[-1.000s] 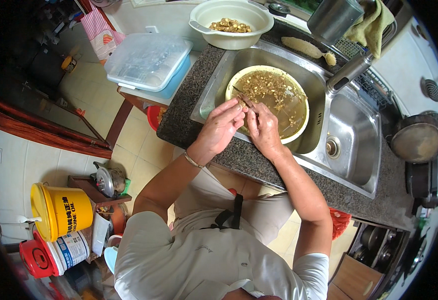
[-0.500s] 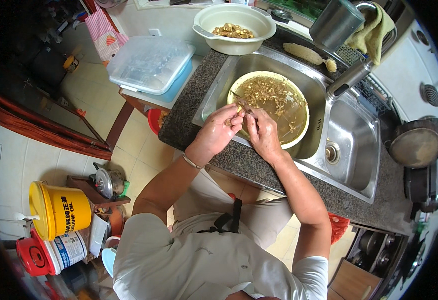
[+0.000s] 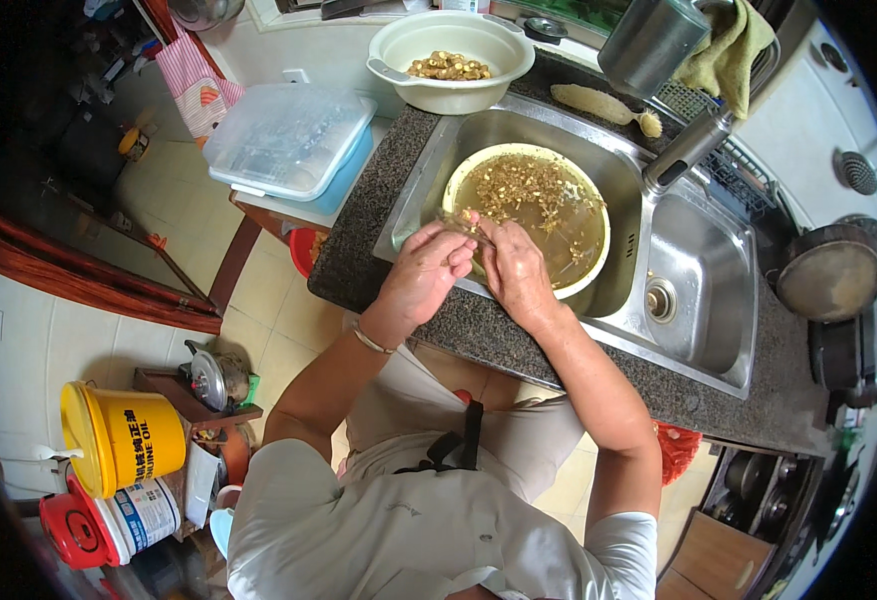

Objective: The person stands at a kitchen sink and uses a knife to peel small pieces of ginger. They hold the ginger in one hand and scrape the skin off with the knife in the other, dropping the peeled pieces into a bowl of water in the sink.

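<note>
My left hand (image 3: 424, 268) is closed, fingers curled, at the near left rim of a round pale-yellow basin (image 3: 606, 232). Right beside it, my right hand (image 3: 514, 270) is closed too, its fingertips meeting the left ones. A small yellowish piece (image 3: 471, 217) shows between the fingertips, along with a thin, blade-like brownish tool that my right hand seems to pinch; the fingers hide most of both. Murky water fills the basin, with many brown and yellow scraps (image 3: 528, 187) floating in it. The basin sits in the left bowl of a steel sink (image 3: 626, 295).
Behind the sink's left corner stands a pale bowl (image 3: 383, 72) of brown-yellow pieces (image 3: 450, 66). A lidded blue box (image 3: 343, 175) is at the left. Along the back lie a brush (image 3: 593, 102) and the faucet (image 3: 688, 155). A dark pan (image 3: 828, 275) hangs right.
Both hands stay together over the basin's near rim. The tool between them has tilted from pointing away over the water to lying more toward the left, and the view has shifted slightly.
</note>
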`<act>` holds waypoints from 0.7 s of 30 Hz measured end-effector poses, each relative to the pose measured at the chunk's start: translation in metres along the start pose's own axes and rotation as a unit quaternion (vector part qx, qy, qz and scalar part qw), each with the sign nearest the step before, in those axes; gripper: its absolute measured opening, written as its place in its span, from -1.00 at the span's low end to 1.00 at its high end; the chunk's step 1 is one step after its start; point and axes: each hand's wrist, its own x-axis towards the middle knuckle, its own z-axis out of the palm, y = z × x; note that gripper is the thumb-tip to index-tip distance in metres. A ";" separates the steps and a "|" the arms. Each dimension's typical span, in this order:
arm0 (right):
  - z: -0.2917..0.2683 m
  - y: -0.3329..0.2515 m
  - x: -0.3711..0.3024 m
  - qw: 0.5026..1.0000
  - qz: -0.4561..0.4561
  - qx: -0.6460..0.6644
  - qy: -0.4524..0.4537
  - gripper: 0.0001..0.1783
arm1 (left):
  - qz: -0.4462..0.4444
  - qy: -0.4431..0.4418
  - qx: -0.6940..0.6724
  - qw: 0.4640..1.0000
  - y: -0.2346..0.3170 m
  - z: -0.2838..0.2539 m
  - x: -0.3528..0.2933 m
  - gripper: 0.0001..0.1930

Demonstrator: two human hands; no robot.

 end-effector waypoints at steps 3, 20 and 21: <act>0.005 0.002 -0.002 0.998 0.021 0.049 0.029 -0.64 | 0.020 -0.010 -0.048 0.999 -0.007 0.011 0.001 -0.75; 0.004 -0.002 0.001 0.996 0.024 0.083 0.029 -0.74 | 0.010 -0.008 -0.029 0.999 -0.002 0.003 0.001 -0.71; 0.004 0.001 0.000 0.997 0.018 0.075 0.022 -0.74 | 0.015 -0.004 -0.006 1.000 0.001 0.002 0.001 -0.71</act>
